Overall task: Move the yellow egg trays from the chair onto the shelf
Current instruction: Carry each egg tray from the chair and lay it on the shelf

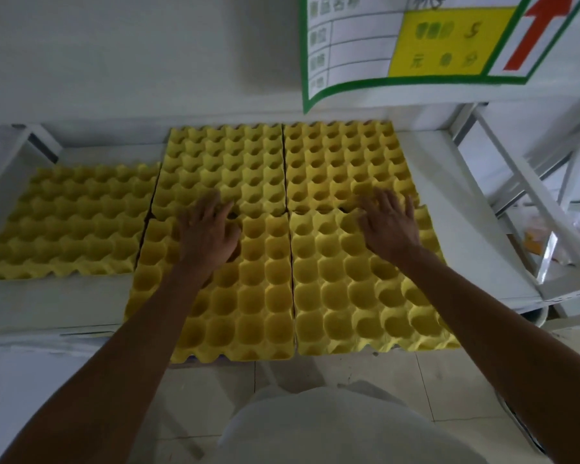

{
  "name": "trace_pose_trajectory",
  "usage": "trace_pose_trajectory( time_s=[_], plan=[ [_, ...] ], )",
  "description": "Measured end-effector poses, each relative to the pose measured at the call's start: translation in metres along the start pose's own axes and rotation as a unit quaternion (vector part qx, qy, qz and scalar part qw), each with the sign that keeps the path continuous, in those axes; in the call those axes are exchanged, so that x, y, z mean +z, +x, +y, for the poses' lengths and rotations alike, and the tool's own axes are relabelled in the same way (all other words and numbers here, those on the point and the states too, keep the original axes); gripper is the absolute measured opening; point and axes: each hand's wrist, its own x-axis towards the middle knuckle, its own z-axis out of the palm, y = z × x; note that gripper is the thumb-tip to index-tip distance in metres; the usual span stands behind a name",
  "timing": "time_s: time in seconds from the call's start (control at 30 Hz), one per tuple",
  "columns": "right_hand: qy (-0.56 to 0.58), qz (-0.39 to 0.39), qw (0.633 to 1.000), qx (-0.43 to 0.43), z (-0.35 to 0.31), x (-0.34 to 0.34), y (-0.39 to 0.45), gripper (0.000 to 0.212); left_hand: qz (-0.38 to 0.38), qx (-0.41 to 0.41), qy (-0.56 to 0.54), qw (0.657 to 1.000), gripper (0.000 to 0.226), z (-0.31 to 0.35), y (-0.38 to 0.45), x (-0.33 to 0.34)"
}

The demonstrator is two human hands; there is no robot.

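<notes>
On the white shelf [449, 209] dead ahead: five yellow egg trays, counted. Near-left tray [241, 296] and near-right tray [365, 289] sit side by side at 6 o'clock, edges touching, front edges hanging over the shelf lip. Far-left tray [225, 162] and far-right tray [335, 159] lie behind them at 12 o'clock, also butted together. The near pair look higher than the far pair; can't tell how many trays are stacked under each. Fifth tray [71, 222] lies flat at 9 o'clock, lower, just beside the near-left one.

My left hand [208, 236] rests palm-down on the back end of the near-left tray, fingers spread and straight, tips reaching the seam with the far-left tray. My right hand [389, 226] does the same on the near-right tray, fingers splayed across the seam with the far-right tray. Neither hand is gripping anything, just flat contact.

Surroundings: one price sign [416, 41] with green border, yellow panel and red arrow hangs at 1 o'clock over the back wall. White shelf frame strut [523, 195] at 3 o'clock. Tiled floor [416, 380] at 6 o'clock. Chair isn't in view.
</notes>
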Motion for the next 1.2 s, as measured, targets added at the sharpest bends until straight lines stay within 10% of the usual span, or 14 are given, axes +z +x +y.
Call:
trace_pose_trajectory(
  time_s=[1.2],
  plan=[
    [0.062,-0.002,0.998,0.024,-0.022,0.008,0.014,0.042,0.038,-0.034,-0.03,0.998,0.046,0.008,0.003,-0.002]
  ],
)
